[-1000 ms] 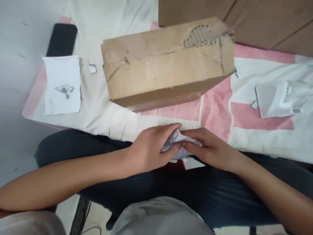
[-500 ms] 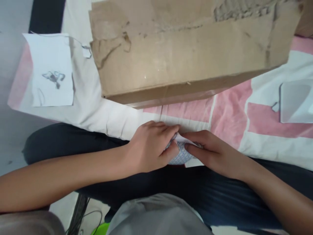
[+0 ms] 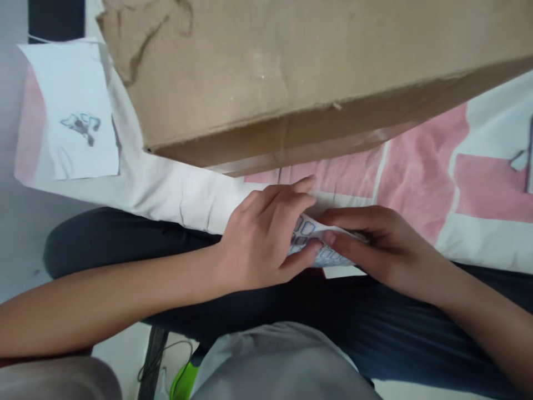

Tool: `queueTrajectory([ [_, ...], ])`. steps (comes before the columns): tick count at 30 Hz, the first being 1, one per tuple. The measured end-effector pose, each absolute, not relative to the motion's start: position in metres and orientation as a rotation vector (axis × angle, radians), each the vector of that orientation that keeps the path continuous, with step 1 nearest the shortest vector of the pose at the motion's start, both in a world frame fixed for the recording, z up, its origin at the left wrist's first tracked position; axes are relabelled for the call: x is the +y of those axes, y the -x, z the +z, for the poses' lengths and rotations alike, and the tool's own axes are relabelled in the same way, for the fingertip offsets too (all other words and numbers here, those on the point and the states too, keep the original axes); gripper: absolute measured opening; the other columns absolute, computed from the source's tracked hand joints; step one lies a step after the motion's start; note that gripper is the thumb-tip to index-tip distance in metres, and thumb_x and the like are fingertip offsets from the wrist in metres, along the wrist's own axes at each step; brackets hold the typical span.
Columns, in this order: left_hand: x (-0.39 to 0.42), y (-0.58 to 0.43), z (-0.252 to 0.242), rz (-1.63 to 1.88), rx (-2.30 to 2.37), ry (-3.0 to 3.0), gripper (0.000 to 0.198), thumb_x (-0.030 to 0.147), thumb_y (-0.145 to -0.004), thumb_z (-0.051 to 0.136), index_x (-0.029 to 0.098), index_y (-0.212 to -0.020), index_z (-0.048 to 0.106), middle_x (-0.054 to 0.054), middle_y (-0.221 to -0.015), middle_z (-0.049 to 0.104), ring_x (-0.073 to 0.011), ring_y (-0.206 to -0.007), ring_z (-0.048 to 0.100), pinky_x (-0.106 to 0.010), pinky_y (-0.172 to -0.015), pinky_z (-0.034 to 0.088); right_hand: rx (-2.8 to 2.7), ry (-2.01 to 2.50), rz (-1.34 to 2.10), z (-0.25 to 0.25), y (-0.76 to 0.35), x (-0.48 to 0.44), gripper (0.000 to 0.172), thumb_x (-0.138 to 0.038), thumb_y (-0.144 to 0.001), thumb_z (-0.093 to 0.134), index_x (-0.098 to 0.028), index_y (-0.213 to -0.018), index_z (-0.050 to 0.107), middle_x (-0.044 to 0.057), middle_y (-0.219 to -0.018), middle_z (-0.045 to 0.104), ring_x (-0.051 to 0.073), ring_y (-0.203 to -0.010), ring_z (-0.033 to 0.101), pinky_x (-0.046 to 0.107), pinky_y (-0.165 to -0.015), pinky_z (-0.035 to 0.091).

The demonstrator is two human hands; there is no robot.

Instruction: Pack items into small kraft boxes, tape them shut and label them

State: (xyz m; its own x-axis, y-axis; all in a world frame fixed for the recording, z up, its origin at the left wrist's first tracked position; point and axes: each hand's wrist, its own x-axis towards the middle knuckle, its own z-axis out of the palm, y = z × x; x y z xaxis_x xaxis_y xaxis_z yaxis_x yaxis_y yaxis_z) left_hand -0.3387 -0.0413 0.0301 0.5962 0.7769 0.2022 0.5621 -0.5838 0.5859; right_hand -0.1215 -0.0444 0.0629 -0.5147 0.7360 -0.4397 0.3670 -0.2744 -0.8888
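Note:
Above my lap, both hands are on a sheet of paper [image 3: 307, 228] with rounded blue and grey outlined boxes on its face. My left hand [image 3: 260, 239] grips its left side, thumb low across the front and fingertips lifted behind the upper edge. On the right, my right hand [image 3: 389, 250] pinches the paper between thumb and fingers, where it curls and shows a plain white back. Part of the sheet is hidden by both hands. A white piece [image 3: 345, 271] with a bit of red beside it shows below the paper; I cannot tell what it is.
A large cardboard box [image 3: 291, 72] stands on the pink and white bedsheet [image 3: 425, 172] ahead. To the left lies a white paper [image 3: 83, 78] with a small drawing. A tablet-like object's edge [image 3: 530, 166] and a small scrap [image 3: 518, 160] are at far right.
My left fingers have lifted and spread, and more of the patterned face shows. Both hands have moved slightly up, the right one also rightward. The view has shifted closer to the box.

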Motion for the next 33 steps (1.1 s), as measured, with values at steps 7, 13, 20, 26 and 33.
queueTrajectory([
  [7,-0.050,0.336,0.016,0.542,0.920,-2.527,0.037,0.043,-0.094,0.055,0.018,-0.120,0.058,-0.012,-0.141,0.064,-0.0307,-0.123,0.061,-0.045,-0.095,0.046,-1.761,1.344,1.806,0.060,0.125,-0.054,0.029,-0.034,-0.099,0.055,-0.020,-0.076,0.066,0.000,-0.069,0.061,0.013,-0.064,0.052,0.024,-0.055,0.042],
  [13,-0.050,0.334,0.019,0.475,0.861,-2.678,0.041,0.040,-0.097,0.050,0.013,-0.124,0.063,-0.011,-0.139,0.066,-0.0275,-0.103,0.065,-0.042,-0.073,0.044,-1.790,1.323,1.780,0.058,0.123,-0.056,0.029,-0.031,-0.098,0.055,-0.020,-0.073,0.064,-0.001,-0.067,0.061,0.012,-0.061,0.051,0.024,-0.054,0.041],
  [20,-0.047,0.331,0.015,0.453,0.834,-2.683,0.046,0.039,-0.097,0.049,0.011,-0.133,0.059,-0.014,-0.143,0.062,-0.0273,-0.099,0.064,-0.041,-0.076,0.050,-1.827,1.331,1.710,0.055,0.121,-0.057,0.027,-0.028,-0.098,0.055,-0.019,-0.074,0.061,0.000,-0.071,0.063,0.012,-0.061,0.052,0.024,-0.055,0.041],
  [26,-0.047,0.331,0.013,0.431,0.828,-2.667,0.044,0.036,-0.097,0.047,0.012,-0.131,0.060,-0.014,-0.142,0.063,-0.0281,-0.102,0.065,-0.042,-0.079,0.053,-1.879,1.309,1.672,0.055,0.122,-0.057,0.025,-0.024,-0.098,0.052,-0.019,-0.075,0.061,0.001,-0.074,0.065,0.012,-0.063,0.056,0.025,-0.059,0.041],
  [33,-0.044,0.333,0.013,0.460,0.783,-2.650,0.039,0.032,-0.093,0.046,0.012,-0.121,0.066,-0.015,-0.139,0.065,-0.0281,-0.099,0.066,-0.042,-0.078,0.056,-1.955,1.301,1.648,0.054,0.119,-0.058,0.023,-0.022,-0.098,0.052,-0.018,-0.078,0.063,0.001,-0.076,0.067,0.013,-0.065,0.057,0.026,-0.061,0.041],
])
